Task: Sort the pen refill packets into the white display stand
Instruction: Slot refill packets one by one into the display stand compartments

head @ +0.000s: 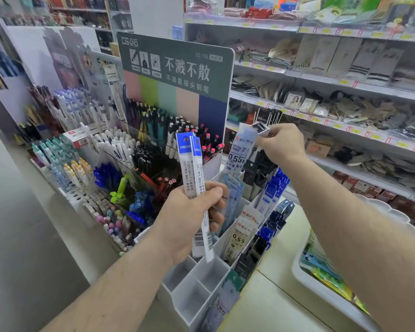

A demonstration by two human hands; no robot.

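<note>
Shop aisle: left hand (pixel 192 214) grips two blue-topped refill packets (pixel 194 183).

green header board (pixel 175 65) at 12 o'clock: "不溅不散", smaller "不藏墨细尖钢笔", "ds-758" top right. blue-topped refill packets (pixel 188 168) in the left hand (pixel 189 219): "deli". pale packet (pixel 243 149) pinched by the right hand (pixel 283 142), 1 o'clock: "0.5". packet in the white display stand (pixel 241 233): "0.55". sock card (pixel 302 56), 2 o'clock shelf: "dance".
</note>
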